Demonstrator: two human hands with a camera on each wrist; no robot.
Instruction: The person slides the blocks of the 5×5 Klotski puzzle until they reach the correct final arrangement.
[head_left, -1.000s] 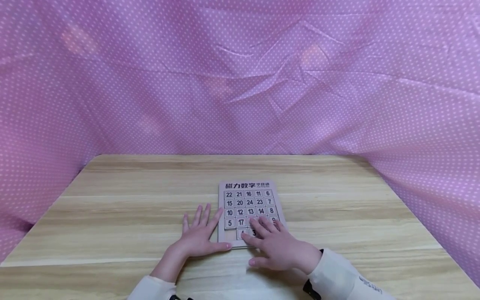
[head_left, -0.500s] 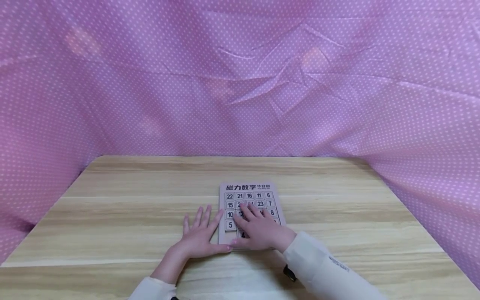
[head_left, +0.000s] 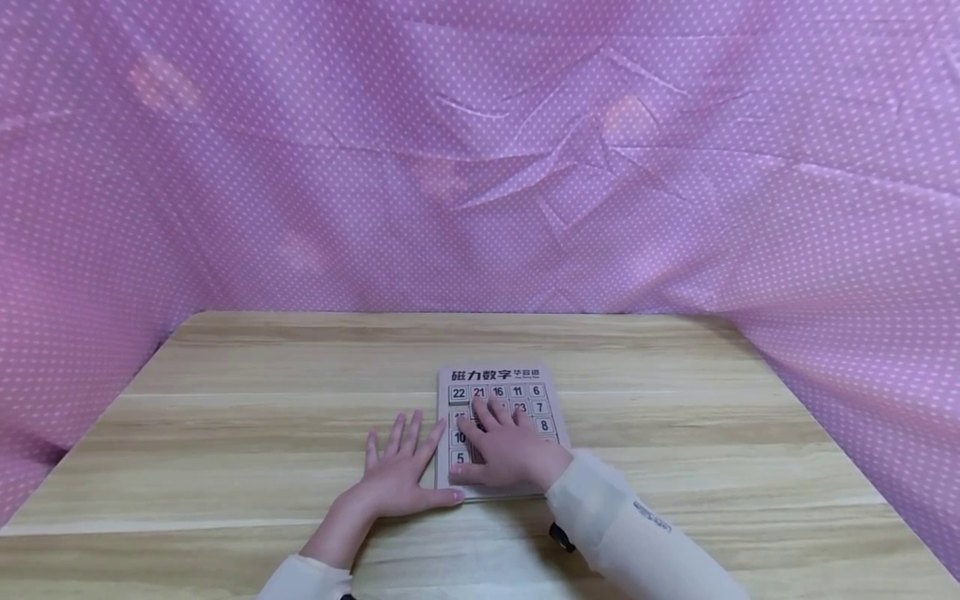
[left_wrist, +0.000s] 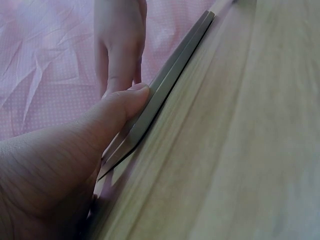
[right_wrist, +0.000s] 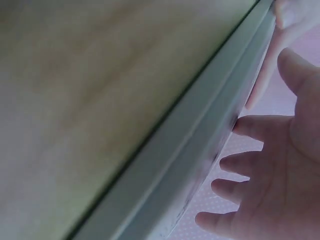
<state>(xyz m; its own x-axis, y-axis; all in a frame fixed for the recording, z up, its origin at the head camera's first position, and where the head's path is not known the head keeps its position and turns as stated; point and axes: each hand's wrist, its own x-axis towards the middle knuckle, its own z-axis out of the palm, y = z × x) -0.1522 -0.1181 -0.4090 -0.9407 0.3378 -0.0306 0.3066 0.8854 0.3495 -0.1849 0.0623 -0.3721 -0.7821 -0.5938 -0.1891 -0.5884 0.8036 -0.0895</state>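
Note:
A sliding number puzzle [head_left: 495,492] lies flat on the table, its numbered tiles set in a pale frame. My left hand [head_left: 401,479] rests at its left side with spread, straight fingers, the thumb on the lower left corner of the frame. Over the tiles lies my right hand [head_left: 510,450], fingers spread; the index fingertip is on the left column near tile 15. In the right wrist view that index finger [right_wrist: 255,127] meets the puzzle's face, while the other fingers stand off it. Below tile 22 [head_left: 458,392] is a gap; tile 5 [head_left: 461,458] sits low. Several middle tiles are hidden.
The wood-grain table [head_left: 225,400] stretches out on both sides of the puzzle. Pink dotted cloth [head_left: 480,167] hangs behind the table and along its sides. A dark band [head_left: 561,537] shows under the right sleeve.
My right hand has moved left and up over the puzzle. Tiles 15, 10 and 5 have slid down, so the gap has gone from the lower left corner to below 22. The left hand stays put.

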